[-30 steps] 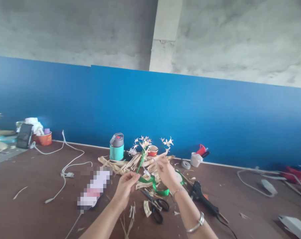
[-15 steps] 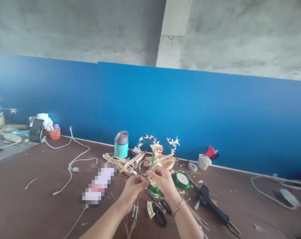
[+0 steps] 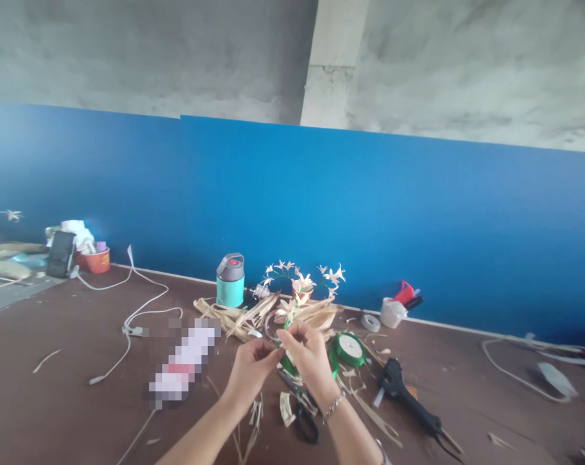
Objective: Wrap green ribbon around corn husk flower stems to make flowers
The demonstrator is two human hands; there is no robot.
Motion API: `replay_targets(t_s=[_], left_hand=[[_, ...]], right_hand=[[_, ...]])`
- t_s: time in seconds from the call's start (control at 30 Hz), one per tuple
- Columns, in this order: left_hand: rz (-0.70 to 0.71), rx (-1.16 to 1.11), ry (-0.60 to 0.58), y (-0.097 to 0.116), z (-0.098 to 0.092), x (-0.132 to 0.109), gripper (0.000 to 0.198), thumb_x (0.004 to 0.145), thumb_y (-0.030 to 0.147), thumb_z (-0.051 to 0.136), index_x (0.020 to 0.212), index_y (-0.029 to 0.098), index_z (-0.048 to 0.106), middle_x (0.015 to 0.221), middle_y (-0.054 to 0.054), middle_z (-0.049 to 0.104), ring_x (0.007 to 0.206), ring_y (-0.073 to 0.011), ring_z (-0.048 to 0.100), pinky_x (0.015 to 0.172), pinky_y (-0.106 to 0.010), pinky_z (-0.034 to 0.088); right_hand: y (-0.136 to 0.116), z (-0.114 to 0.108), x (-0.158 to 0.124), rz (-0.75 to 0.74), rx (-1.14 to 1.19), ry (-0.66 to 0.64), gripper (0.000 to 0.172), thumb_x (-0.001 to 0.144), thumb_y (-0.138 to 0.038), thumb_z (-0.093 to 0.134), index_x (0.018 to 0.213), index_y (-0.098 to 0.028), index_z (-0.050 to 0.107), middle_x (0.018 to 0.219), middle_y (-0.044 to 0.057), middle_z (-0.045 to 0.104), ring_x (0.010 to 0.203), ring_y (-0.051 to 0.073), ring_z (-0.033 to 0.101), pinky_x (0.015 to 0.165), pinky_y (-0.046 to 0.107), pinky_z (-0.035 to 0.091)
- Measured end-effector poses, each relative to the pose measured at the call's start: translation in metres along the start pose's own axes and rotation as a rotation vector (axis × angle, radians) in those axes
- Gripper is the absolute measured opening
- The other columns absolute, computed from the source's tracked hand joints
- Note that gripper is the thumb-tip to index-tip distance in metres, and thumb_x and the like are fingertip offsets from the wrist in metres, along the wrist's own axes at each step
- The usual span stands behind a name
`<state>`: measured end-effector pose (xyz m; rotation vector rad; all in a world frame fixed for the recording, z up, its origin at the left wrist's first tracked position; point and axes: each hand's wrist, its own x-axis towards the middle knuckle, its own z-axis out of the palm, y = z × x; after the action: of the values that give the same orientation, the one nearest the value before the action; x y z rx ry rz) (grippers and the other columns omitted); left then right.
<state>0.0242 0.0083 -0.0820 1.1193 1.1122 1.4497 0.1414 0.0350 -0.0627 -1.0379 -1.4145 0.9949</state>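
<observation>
My left hand and my right hand meet above the brown table, both pinched closed on a thin flower stem wound with green ribbon. Pale straw flowers top the stem. A loop of the ribbon hangs below my fingers. The green ribbon roll lies just right of my right hand. Black scissors lie on the table under my wrists.
A straw pile, a teal bottle and a red cup sit behind my hands. A black glue gun lies to the right, a tape roll and white cup by the blue wall. White cables run on the left.
My hands came together from apart and now pinch the stem close to each other. The ribbon tail that stretched between them has been drawn in. The view shifted slightly.
</observation>
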Motion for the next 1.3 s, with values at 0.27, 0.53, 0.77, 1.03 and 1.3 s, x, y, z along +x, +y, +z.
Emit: replay_targets(t_s=[0.27,0.53,0.77,1.03,1.3], left_hand=[[0.123,0.086,0.114,-0.006,-0.002,-0.002,0.016,0.061,0.03,0.074,0.067,0.016,0.07,0.047,0.004,0.05,0.047,-0.0122,0.042,0.047,-0.022,0.03],[0.15,0.065,0.097,-0.009,-0.001,-0.004,0.015,0.064,0.03,0.073,0.062,0.016,0.068,0.05,0.002,0.055,0.048,-0.0123,0.044,0.048,-0.022,0.031],[0.037,-0.055,0.12,-0.002,0.0,-0.004,0.023,0.062,0.035,0.074,0.057,0.016,0.063,0.049,0.004,0.049,0.047,-0.0085,0.037,0.046,-0.02,0.027],[-0.123,-0.226,0.098,0.0,-0.001,-0.002,0.033,0.06,0.042,0.074,0.057,0.018,0.053,0.04,0.011,0.031,0.04,-0.0047,0.019,0.04,-0.019,0.013],[-0.244,-0.301,0.016,-0.008,-0.005,0.003,0.043,0.059,0.044,0.073,0.051,0.02,0.038,0.039,0.012,0.026,0.037,-0.0036,0.011,0.038,-0.021,0.006]], right_hand=[[-0.006,0.0,-0.002,-0.01,-0.023,-0.002,0.031,0.07,-0.039,0.066,0.055,-0.019,0.048,0.049,-0.007,0.041,0.047,0.009,0.035,0.046,0.022,0.03],[-0.008,0.0,-0.002,-0.024,-0.049,-0.017,0.033,0.072,-0.04,0.063,0.054,-0.019,0.045,0.049,-0.006,0.04,0.048,0.01,0.035,0.048,0.023,0.031],[-0.013,-0.012,0.002,0.006,-0.172,-0.191,0.024,0.075,-0.037,0.06,0.066,-0.015,0.064,0.057,-0.002,0.058,0.052,0.011,0.046,0.051,0.023,0.036],[-0.007,-0.016,0.002,0.077,-0.316,-0.294,0.017,0.071,-0.021,0.056,0.066,-0.012,0.07,0.055,-0.001,0.06,0.052,0.011,0.046,0.051,0.022,0.035],[-0.003,-0.019,0.003,0.062,-0.401,-0.377,0.013,0.068,-0.017,0.055,0.062,-0.013,0.066,0.051,-0.003,0.052,0.05,0.01,0.041,0.048,0.02,0.031]])
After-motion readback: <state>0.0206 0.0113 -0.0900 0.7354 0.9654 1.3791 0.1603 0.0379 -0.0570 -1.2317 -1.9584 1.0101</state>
